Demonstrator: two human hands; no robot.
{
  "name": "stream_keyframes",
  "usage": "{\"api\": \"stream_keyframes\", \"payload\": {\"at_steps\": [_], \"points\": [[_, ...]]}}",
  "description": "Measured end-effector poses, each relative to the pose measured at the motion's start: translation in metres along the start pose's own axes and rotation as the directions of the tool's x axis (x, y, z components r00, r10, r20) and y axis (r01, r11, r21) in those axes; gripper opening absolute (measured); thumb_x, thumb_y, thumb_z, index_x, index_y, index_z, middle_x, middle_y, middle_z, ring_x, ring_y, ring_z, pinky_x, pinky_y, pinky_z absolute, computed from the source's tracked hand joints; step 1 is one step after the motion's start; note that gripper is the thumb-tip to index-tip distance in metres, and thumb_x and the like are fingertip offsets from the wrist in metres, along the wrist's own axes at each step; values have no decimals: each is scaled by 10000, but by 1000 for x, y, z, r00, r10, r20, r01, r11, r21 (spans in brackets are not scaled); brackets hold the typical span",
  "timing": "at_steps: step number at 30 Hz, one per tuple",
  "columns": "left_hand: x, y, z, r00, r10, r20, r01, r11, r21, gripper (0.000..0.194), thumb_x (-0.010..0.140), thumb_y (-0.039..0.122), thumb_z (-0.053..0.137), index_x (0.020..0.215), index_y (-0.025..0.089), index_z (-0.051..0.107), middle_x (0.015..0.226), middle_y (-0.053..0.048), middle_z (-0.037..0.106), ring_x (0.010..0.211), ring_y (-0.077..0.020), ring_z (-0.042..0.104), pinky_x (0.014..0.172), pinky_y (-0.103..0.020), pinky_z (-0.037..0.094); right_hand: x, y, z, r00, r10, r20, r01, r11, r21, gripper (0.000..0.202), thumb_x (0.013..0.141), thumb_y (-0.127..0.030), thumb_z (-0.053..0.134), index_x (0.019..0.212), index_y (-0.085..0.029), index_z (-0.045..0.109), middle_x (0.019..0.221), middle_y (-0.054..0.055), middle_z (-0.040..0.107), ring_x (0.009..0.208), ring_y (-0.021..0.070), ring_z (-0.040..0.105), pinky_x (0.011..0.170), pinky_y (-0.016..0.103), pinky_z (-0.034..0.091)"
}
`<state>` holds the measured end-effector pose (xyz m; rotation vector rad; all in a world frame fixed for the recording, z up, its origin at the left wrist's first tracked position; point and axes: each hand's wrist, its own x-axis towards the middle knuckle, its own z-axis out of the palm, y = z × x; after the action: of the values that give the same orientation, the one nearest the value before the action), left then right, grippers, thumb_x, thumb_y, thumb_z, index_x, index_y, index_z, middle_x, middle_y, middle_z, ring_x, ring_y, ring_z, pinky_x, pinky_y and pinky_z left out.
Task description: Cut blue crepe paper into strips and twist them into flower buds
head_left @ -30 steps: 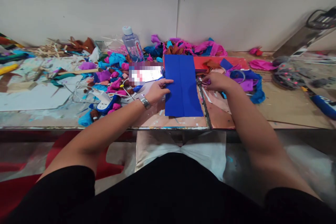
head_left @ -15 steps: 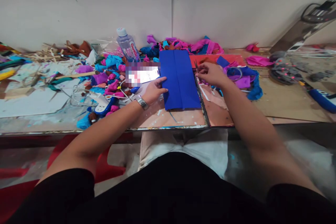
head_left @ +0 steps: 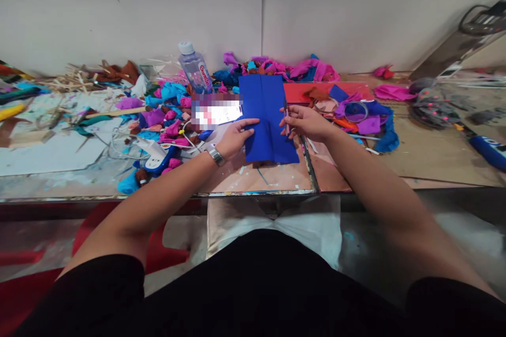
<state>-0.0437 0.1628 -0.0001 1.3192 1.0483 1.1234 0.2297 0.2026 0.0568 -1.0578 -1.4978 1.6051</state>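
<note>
A creased dark blue sheet (head_left: 263,100) lies upright in front of me on the table. My left hand (head_left: 236,137) rests on its left side, index finger stretched onto the sheet and thumb at its edge, with fingers apart. At the right edge of the sheet, my right hand (head_left: 302,122) has its fingers closed round small scissors (head_left: 286,116), which point away from me. The lit phone (head_left: 229,112), partly blurred out, lies left of the sheet, beyond my left hand.
Crumpled coloured paper (head_left: 169,93), a bottle (head_left: 196,71) and a power strip (head_left: 160,160) stand at the left. To the right are a tape roll (head_left: 356,111), more paper scraps and a brown board (head_left: 430,155). The table's front edge (head_left: 253,195) is near me.
My right hand has moved left with the scissors, up to the right edge of the sheet. My left index finger reaches further onto the sheet, which now bulges in its lower middle.
</note>
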Motion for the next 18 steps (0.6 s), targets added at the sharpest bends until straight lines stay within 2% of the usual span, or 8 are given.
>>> {"api": "stream_keyframes", "payload": {"at_steps": [3, 4, 7, 9, 11, 14, 18], "points": [[-3, 3, 0, 996, 7, 88, -6, 1000, -5, 840, 721, 250, 923, 1519, 218, 664, 1443, -122, 733, 1204, -264, 725, 1163, -481, 570, -8, -9, 6, 999, 20, 29, -22, 997, 72, 269, 956, -168, 800, 1196, -153, 679, 881, 34, 785, 723, 193, 803, 529, 253, 616], [-3, 3, 0, 994, 10, 108, -12, 1000, 16, 880, 684, 229, 943, 1520, 220, 669, 1439, -121, 736, 1219, -273, 722, 1178, -486, 559, -13, -12, 9, 999, 17, 47, -20, 997, 80, 262, 957, -189, 812, 1187, -148, 694, 902, 46, 789, 736, 196, 807, 532, 252, 617], [-4, 5, 0, 993, 1, 117, -12, 995, 98, 701, 688, 207, 913, 1375, 194, 779, 1361, -109, 775, 1223, -291, 721, 1225, -514, 518, -41, -20, 22, 991, -16, 130, 1, 993, 115, 316, 943, -263, 852, 1212, -155, 729, 972, 57, 793, 719, 182, 788, 498, 239, 590], [-4, 6, 1, 996, -7, 86, -3, 994, 108, 551, 722, 213, 885, 1269, 189, 826, 1331, -102, 788, 1220, -296, 722, 1221, -516, 516, -65, -20, 32, 985, 7, 172, -39, 982, 184, 356, 951, -329, 855, 1253, -185, 735, 1008, 60, 799, 768, 190, 801, 519, 230, 596], [-5, 7, 2, 998, -21, 64, 19, 999, 30, 515, 751, 216, 864, 1263, 201, 822, 1358, -101, 775, 1209, -289, 728, 1176, -509, 550, -91, -13, 42, 976, 67, 208, -118, 963, 244, 344, 961, -354, 850, 1253, -209, 742, 967, 46, 792, 754, 180, 798, 527, 219, 595], [-6, 9, 5, 997, -43, 62, 50, 991, -127, 592, 777, 206, 833, 1364, 214, 762, 1393, -110, 748, 1176, -273, 742, 1118, -508, 593, -120, 7, 53, 933, 176, 313, -280, 903, 327, 324, 971, -371, 839, 1243, -222, 746, 957, 42, 781, 746, 173, 797, 492, 205, 581], [-6, 13, 7, 999, 14, 49, -3, 979, -205, 737, 749, 181, 880, 1459, 202, 682, 1457, -132, 712, 1292, -312, 718, 1159, -515, 586, -138, 33, 62, 884, 248, 397, -395, 851, 346, 321, 998, -371, 814, 1265, -211, 735, 986, 58, 783, 799, 189, 822, 514, 210, 607]]}}
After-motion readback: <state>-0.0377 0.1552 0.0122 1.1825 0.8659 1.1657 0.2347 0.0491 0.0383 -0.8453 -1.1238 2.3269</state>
